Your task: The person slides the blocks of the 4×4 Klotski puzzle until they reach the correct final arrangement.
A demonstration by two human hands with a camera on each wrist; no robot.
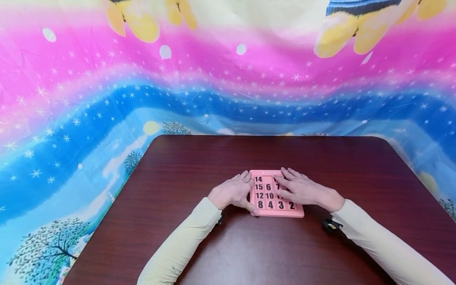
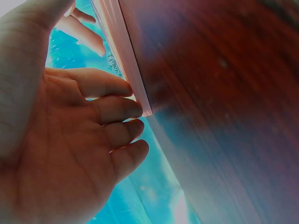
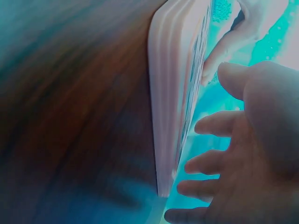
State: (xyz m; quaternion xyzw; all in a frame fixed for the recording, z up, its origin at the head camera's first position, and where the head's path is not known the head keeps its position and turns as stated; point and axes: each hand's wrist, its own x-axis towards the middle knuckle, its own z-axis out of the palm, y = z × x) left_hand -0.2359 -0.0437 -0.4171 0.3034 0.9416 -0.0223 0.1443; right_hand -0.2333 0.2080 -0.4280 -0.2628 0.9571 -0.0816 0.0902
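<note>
Puzzle (image 1: 278,213) lies flat on dark counter (image 1: 228,253)

The pink number puzzle sits toward the middle of the counter, between a left hand (image 1: 234,191) and a right hand (image 1: 307,191). The left hand rests along the puzzle's left side, its fingers loosely straight with tips against the edge and its thumb set apart at the near left corner. The right hand reaches over the right part, its fingers spread wide above the number tiles (image 1: 270,205) and hiding several; whether every fingertip touches cannot be told. The near row reads 8, 4, 3, 2, and a gap shows just right of 14 in the far row. Both arms wear pale sleeves (image 1: 374,233), with a black band (image 1: 332,225) under the right wrist. Behind the counter hangs a bright printed cloth (image 1: 213,97), pink above blue, dotted with snowflakes.
</note>
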